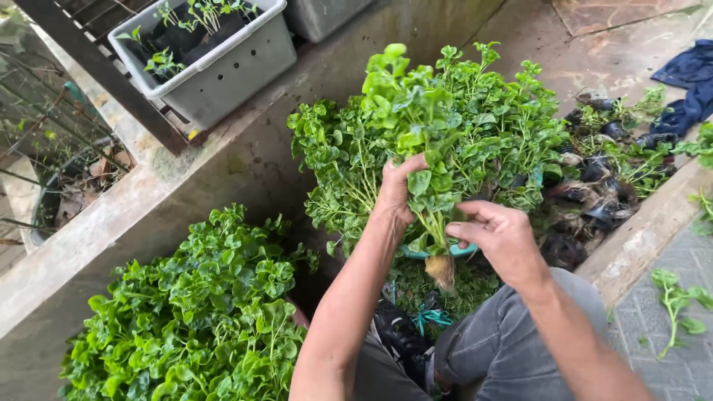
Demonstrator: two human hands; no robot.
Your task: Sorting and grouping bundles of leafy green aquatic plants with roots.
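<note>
A concrete ledge is seen running from near left to far right. Heaped against it at near left is a big mound of leafy greens, and a second pile of greens is spread at centre. On the far left, a grey planter box with seedlings is set. A dark blue cloth is crumpled far right. In the middle, a bunch of greens is held upright, gripped by the left hand, while its stems are pinched by the right hand above the pale root clump.
</note>
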